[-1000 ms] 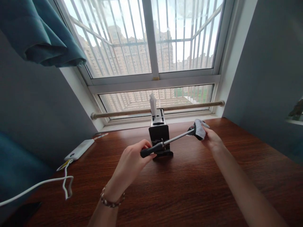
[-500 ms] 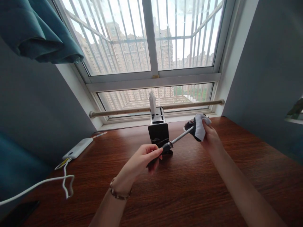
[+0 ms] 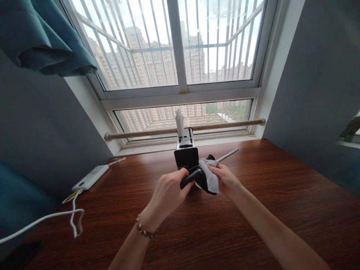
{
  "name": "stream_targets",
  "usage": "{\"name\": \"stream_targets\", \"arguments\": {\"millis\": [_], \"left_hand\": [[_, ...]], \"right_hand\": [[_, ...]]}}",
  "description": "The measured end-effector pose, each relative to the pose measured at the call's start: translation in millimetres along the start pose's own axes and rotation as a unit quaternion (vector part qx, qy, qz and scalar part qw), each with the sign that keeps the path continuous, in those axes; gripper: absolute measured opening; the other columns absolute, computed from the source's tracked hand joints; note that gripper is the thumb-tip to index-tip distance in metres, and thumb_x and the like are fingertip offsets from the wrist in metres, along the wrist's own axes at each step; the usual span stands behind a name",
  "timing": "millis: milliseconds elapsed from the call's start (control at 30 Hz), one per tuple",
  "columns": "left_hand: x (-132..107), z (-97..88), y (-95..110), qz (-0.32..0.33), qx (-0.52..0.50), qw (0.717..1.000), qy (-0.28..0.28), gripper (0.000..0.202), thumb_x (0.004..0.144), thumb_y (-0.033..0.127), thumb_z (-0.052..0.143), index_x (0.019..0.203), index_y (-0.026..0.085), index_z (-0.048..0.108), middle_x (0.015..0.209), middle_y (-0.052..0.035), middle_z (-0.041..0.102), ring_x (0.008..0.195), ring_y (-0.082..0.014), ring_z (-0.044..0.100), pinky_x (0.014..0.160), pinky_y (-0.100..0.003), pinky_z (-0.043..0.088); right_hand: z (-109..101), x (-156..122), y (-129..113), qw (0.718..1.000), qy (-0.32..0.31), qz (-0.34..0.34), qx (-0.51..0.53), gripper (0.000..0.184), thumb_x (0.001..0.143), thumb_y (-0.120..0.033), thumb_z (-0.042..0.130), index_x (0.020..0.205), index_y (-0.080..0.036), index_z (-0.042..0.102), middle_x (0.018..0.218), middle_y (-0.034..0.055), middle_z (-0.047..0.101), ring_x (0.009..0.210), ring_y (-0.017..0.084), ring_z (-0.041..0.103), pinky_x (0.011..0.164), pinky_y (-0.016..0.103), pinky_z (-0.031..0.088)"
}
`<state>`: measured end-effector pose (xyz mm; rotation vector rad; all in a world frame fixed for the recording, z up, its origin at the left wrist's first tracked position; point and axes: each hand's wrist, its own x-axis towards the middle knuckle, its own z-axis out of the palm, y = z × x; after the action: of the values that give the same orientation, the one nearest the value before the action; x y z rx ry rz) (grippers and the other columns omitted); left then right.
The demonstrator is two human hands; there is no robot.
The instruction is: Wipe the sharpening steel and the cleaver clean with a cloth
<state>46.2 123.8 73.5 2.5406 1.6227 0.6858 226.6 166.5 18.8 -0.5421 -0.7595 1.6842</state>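
My left hand is closed on the black handle of a slim metal rod. The rod slants up to the right, its bare silver tip pointing away from me. My right hand pinches a black-and-white cloth around the rod close to the handle, hiding that stretch of the shaft. Just behind the hands stands a black tissue box with a white tissue sticking up; its lower part is covered by my hands and the cloth.
On the left of the brown wooden table lies a white power bank or adapter with a white cable. A dark flat object sits at the lower left. A barred window and a horizontal rod are behind the table.
My right hand has slid the cloth down the rod from its tip to near the handle, so the tip is now bare. My left hand has turned slightly around the handle.
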Motion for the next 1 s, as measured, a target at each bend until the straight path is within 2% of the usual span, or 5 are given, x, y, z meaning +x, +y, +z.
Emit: {"name": "stream_targets", "arguments": {"millis": [133, 300, 533, 800, 1000], "left_hand": [[-3, -5.1, 0, 0.042, 0.073, 0.996, -0.005, 0.015, 0.084, 0.030, 0.039, 0.083, 0.019, 0.050, 0.081, -0.0003, 0.058, 0.072, -0.0137, 0.053, 0.062, -0.024, 0.032], [-7, -9.1, 0, 0.074, 0.130, 0.989, -0.014, 0.020, 0.086, 0.033, 0.034, 0.084, 0.020, 0.049, 0.075, 0.0005, 0.056, 0.067, -0.0146, 0.053, 0.058, -0.026, 0.030], [-9, -12.7, 2, 0.074, 0.108, 0.991, -0.037, 0.024, 0.088, 0.035, 0.031, 0.083, 0.019, 0.048, 0.073, 0.0006, 0.056, 0.064, -0.0127, 0.051, 0.057, -0.026, 0.029], [-16, -25.0, 2, 0.084, 0.059, 0.992, -0.069, 0.028, 0.089, 0.037, 0.029, 0.079, 0.017, 0.046, 0.071, -0.0010, 0.055, 0.060, -0.0117, 0.047, 0.056, -0.024, 0.026], [-17, -29.6, 1, 0.051, 0.020, 0.990, -0.134, 0.034, 0.089, 0.043, 0.027, 0.082, 0.018, 0.048, 0.072, -0.0011, 0.056, 0.062, -0.0124, 0.049, 0.058, -0.024, 0.027]], "right_hand": [[1, 1, -4, 1.000, 0.008, 0.001, -0.025, 0.039, 0.054, -0.028, 0.086, 0.080, -0.007, 0.065, 0.079, 0.0100, 0.061, 0.065, 0.020, 0.057, 0.056, 0.022, 0.048], [0, 1, -14, 0.999, 0.007, -0.002, -0.040, 0.043, 0.053, -0.027, 0.085, 0.083, -0.004, 0.065, 0.080, 0.0131, 0.060, 0.067, 0.021, 0.057, 0.058, 0.022, 0.048], [-18, 7, -50, 0.993, 0.078, -0.064, -0.060, 0.032, 0.054, -0.021, 0.081, 0.078, -0.006, 0.064, 0.080, 0.0117, 0.060, 0.071, 0.024, 0.058, 0.056, 0.023, 0.051], [-39, 7, -92, 0.979, 0.146, -0.141, -0.022, 0.012, 0.077, -0.007, 0.055, 0.087, -0.004, 0.059, 0.088, 0.0143, 0.058, 0.073, 0.022, 0.058, 0.059, 0.023, 0.053], [-50, 11, -87, 0.982, 0.087, -0.168, -0.025, 0.014, 0.086, -0.013, 0.048, 0.089, -0.006, 0.059, 0.082, 0.0136, 0.056, 0.073, 0.024, 0.057, 0.065, 0.029, 0.054]]}}
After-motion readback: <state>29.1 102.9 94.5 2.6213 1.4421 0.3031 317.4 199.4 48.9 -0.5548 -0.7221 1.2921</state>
